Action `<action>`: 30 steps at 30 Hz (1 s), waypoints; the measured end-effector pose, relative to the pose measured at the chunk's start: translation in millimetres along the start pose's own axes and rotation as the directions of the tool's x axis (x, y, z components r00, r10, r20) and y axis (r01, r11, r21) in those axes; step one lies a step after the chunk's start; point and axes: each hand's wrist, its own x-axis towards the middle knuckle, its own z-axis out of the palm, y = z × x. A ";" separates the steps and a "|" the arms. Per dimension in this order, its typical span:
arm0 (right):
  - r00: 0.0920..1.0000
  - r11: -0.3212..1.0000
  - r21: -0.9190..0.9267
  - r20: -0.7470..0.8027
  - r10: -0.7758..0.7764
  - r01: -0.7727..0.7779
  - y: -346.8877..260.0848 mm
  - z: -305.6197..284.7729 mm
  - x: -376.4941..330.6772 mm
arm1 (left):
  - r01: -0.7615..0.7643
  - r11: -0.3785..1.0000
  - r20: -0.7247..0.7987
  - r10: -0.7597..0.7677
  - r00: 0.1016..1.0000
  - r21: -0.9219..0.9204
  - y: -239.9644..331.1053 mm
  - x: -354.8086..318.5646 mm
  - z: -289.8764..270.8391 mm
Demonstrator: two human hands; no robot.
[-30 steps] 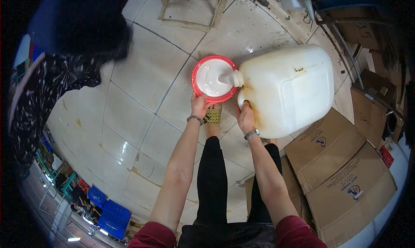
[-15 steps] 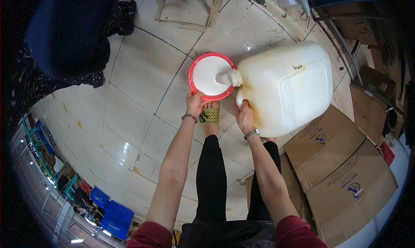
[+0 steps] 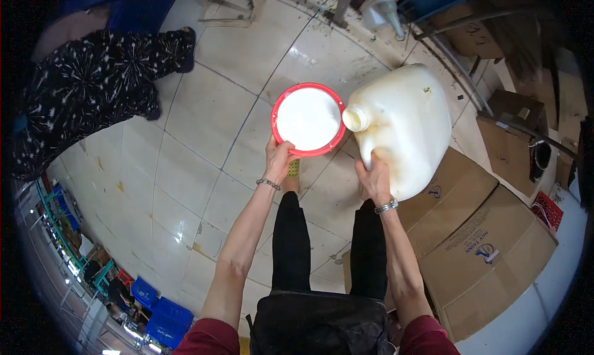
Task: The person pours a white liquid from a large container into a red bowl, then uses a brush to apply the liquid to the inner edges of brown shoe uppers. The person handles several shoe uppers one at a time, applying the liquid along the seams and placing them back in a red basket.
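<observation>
1. Between the two hands, a red-rimmed tub [image 3: 276,136] shows a smooth surface of white liquid [image 3: 307,118], its near edge in the grip of the left hand.
2. Thumb over the rim and fingers curled beneath, the left hand [image 3: 280,156] pinches the tub on its near side; a beaded bracelet [image 3: 268,183] circles the wrist.
3. Fingers wrapped around the handle [image 3: 367,148], the right hand [image 3: 375,179] grips a large, stained white jug [image 3: 413,123]; a metal-banded watch [image 3: 387,206] sits at the wrist.
4. Ahead of the right hand, the jug's uncapped mouth [image 3: 355,118] faces the tub from just beside its rim; whether the two touch is impossible to tell.
5. Just right of the left hand's fingers, part of a yellow sandal [image 3: 294,168] shows against the tiled floor [image 3: 204,123].
6. To the right of and behind the right hand lie flattened cardboard boxes [image 3: 479,256]; well ahead of it stands a translucent funnel-shaped vessel [image 3: 382,12].
7. Well to the left of the left hand, another person's black patterned trousers [image 3: 86,86] stretch across the scene.
</observation>
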 end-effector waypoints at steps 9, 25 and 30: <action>0.982 0.983 -0.144 -0.165 0.088 -0.113 5.7 -226.5 56.2 | 0.007 0.997 0.038 -0.010 0.999 0.083 48.4 -59.6 104.4; 0.999 0.927 -0.372 0.017 -0.036 0.040 70.3 -381.1 120.2 | 0.053 0.993 0.089 -0.062 0.994 0.103 115.3 -142.1 233.4; 0.444 0.873 -0.386 -0.753 -0.486 0.299 -108.9 -603.9 110.4 | 0.010 0.998 0.093 -0.016 0.996 0.062 126.1 -172.0 260.4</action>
